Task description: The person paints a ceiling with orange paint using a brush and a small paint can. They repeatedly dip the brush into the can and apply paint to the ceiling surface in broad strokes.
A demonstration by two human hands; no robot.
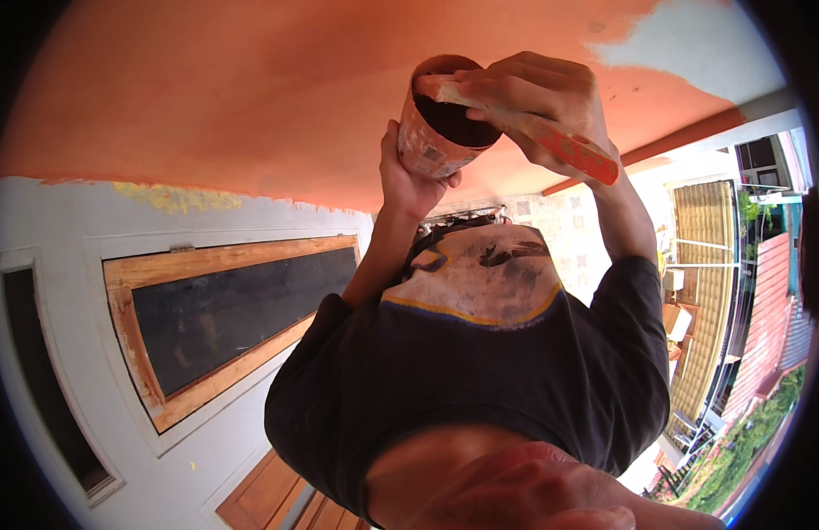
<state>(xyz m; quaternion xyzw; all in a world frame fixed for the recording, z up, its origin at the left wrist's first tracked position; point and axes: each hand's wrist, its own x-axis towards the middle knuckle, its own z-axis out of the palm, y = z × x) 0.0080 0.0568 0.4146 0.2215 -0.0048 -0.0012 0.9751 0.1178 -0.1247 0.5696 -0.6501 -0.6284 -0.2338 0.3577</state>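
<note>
Left hand (409,184) holds can (434,155); right hand (555,93), brush (576,150); can's inside unclear, shadowed

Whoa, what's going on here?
A person is holding a smeared can in their left hand and a paint-streaked brush in their right hand. One end of the brush is at the can's open mouth. The big surface beyond is mostly orange, with a pale patch at the upper right.
</note>
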